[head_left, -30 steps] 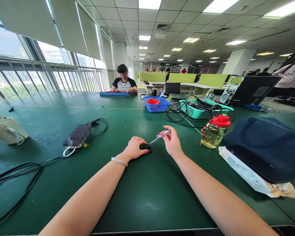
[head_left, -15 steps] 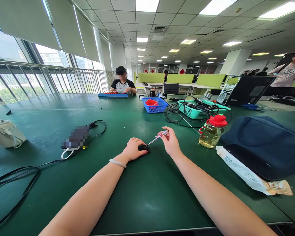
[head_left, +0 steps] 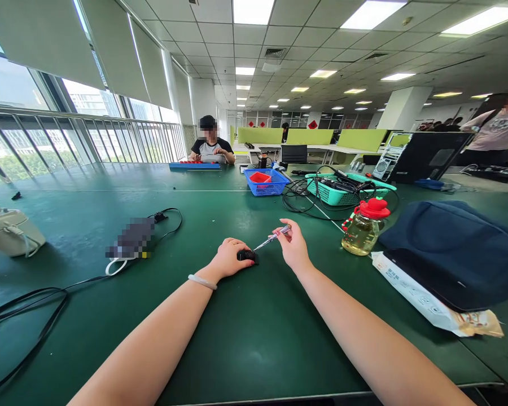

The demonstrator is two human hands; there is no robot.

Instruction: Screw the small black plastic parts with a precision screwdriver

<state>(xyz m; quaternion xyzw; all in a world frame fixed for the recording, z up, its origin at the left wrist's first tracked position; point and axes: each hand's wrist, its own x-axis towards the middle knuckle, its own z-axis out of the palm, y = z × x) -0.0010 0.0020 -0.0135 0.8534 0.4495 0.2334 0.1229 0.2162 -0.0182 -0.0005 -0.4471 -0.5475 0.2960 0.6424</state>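
On the green table [head_left: 254,332], my left hand [head_left: 231,257] grips a small black object [head_left: 248,256] between thumb and fingers, holding it against the tabletop. My right hand [head_left: 293,242] pinches the handle of a thin screwdriver [head_left: 273,237] with a clear, purplish handle. The screwdriver slants down to the left, and its tip meets the top of the black object near my left fingertips. Fine detail at the tip is too small to make out.
Right: a bottle with red lid [head_left: 363,226], a dark blue bag [head_left: 452,242], a phone on a white packet [head_left: 415,287]. Ahead: a blue basket [head_left: 266,187], a green basket [head_left: 336,196] with cables. Left: a cable [head_left: 46,293], a beige bag [head_left: 12,231]. A person [head_left: 212,145] sits opposite.
Both hands, the screwdriver and the black object look nearly unmoved. The person opposite has raised a hand from the blue tray.
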